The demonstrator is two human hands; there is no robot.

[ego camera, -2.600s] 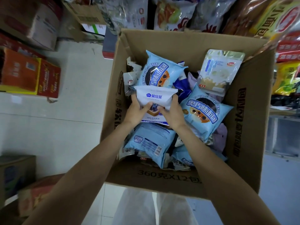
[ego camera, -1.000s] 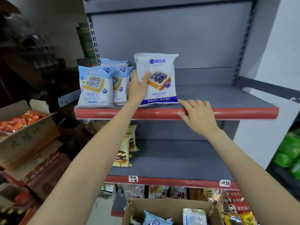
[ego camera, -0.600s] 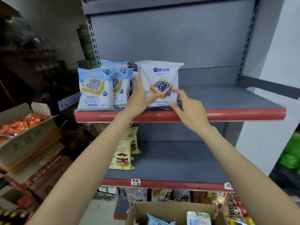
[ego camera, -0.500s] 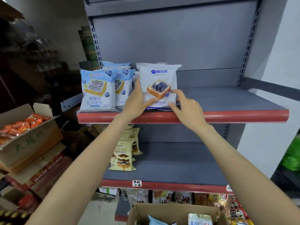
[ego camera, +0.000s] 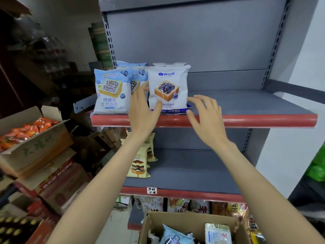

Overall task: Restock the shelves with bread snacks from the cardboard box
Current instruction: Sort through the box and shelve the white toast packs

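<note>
Side box (ego camera: 33, 138): open cardboard, left of the shelving; holds orange foil packs.
Blue packs (ego camera: 111, 91): glossy, upright on the top shelf (ego camera: 246, 120).
Left hand (ego camera: 143, 110): fingers spread, released; thumb at the white bread pack (ego camera: 168, 88), contact unclear.
White bread pack: upright on the top shelf.
Right hand (ego camera: 204, 115): fingers spread, released, beside the pack.
Top shelf: grey metal, red edge.
Cardboard box (ego camera: 191, 229): below; holds blue and white packs.

At the centre of the frame a white bread packet (ego camera: 168, 88) is stood upright on the upper shelf (ego camera: 246, 120), just beside blue packets (ego camera: 111, 92) to its left. The left hand (ego camera: 143, 111) is spread against its lower left edge; the right hand (ego camera: 205, 115) is held open just right of it — contact cannot be told. At the bottom edge the cardboard box (ego camera: 190, 221) is seen — open, with packets inside.
</note>
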